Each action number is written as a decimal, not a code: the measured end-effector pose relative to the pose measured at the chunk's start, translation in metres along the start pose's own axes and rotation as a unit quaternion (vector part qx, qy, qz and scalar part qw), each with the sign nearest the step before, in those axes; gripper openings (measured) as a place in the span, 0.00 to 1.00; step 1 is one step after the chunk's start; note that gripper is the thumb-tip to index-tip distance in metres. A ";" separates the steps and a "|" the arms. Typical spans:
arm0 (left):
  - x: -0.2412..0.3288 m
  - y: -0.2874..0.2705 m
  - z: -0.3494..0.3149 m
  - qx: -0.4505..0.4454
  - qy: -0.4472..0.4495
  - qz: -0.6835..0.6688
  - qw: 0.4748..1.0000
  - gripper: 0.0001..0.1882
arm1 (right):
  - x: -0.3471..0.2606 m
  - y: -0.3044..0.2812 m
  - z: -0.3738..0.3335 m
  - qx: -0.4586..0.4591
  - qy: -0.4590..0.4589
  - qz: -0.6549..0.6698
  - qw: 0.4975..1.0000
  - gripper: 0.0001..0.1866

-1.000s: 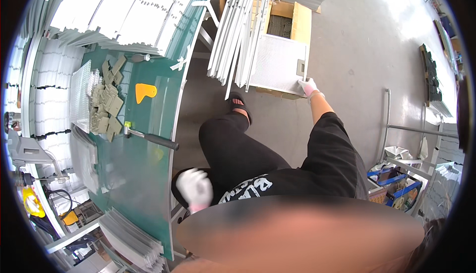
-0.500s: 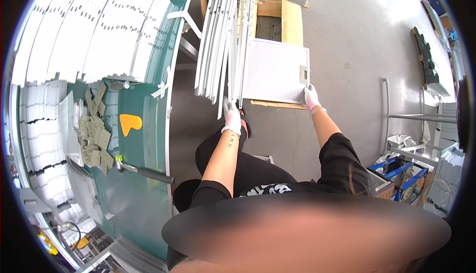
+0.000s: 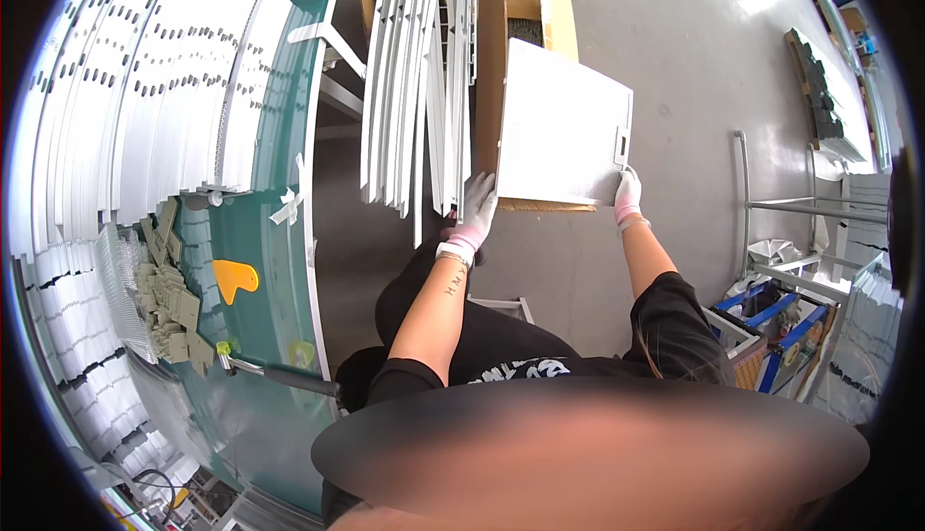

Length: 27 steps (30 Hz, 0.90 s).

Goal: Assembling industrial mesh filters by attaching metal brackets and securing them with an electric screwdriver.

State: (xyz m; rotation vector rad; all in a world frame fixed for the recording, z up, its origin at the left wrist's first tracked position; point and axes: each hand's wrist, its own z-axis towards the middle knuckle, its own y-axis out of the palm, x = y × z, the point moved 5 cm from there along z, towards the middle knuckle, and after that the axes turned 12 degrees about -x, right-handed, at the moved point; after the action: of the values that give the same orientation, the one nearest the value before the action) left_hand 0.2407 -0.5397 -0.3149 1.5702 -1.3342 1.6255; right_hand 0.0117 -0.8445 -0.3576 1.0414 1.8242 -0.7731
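A flat white rectangular panel with a small slotted cutout near its right edge is held tilted over an open cardboard box. My right hand, in a white and pink glove, grips the panel's lower right corner. At the lower left corner is my left hand, also gloved, its fingers lying up along the panel's side edge; part of its grip is hidden. Just left of that hand hang the lower ends of several long white metal strips.
A green-topped table on the left bears stacked white profiles, a pile of beige-grey plates, a yellow scraper and a hammer-like tool. A metal-framed cart and a blue-edged crate stand right.
The panel has shifted right and turned slightly clockwise. My left hand has moved from the strips' ends to the panel's left edge, while my right hand still holds its corner.
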 end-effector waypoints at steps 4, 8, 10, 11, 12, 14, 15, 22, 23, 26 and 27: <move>-0.007 -0.001 -0.002 -0.018 -0.046 0.027 0.998 0.25 | -0.008 0.008 -0.004 -0.008 0.002 0.021 1.000 0.21; -0.009 0.006 0.003 -0.097 -0.069 0.044 0.992 0.22 | -0.024 0.014 0.000 0.012 -0.068 -0.103 0.992 0.20; -0.024 0.005 -0.006 -0.053 -0.079 0.014 0.995 0.21 | -0.036 0.029 0.002 0.012 -0.111 -0.201 0.973 0.20; -0.032 -0.001 -0.012 0.002 -0.050 0.057 0.997 0.20 | -0.043 0.043 0.001 0.004 -0.099 -0.251 0.963 0.19; -0.029 0.000 -0.013 -0.002 -0.051 0.054 0.997 0.20 | -0.045 0.044 -0.002 0.010 -0.081 -0.302 0.950 0.19; -0.003 -0.006 -0.009 -0.014 -0.137 0.091 0.986 0.20 | -0.043 0.033 -0.011 0.020 -0.076 -0.293 0.953 0.19; 0.011 -0.013 -0.014 0.065 -0.154 0.142 0.976 0.20 | -0.039 0.032 -0.012 0.009 -0.080 -0.301 0.950 0.19; 0.048 -0.026 -0.015 0.136 -0.140 0.202 0.960 0.20 | -0.014 0.047 -0.026 0.009 -0.094 -0.288 0.953 0.23; 0.059 -0.024 -0.009 0.123 -0.070 0.152 0.978 0.22 | -0.013 0.045 -0.024 0.031 -0.102 -0.296 0.949 0.23; 0.038 -0.017 -0.007 0.061 -0.012 0.180 0.982 0.27 | -0.017 0.046 -0.018 0.007 -0.104 -0.336 0.936 0.24; 0.029 -0.007 -0.004 -0.046 -0.072 0.263 0.961 0.28 | -0.016 0.045 -0.014 -0.001 -0.103 -0.348 0.932 0.25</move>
State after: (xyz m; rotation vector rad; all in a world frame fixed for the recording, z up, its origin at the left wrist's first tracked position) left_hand 0.2396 -0.5406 -0.2850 1.3695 -2.0047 1.7306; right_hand 0.0507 -0.8182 -0.3409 0.2639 2.0083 -1.2388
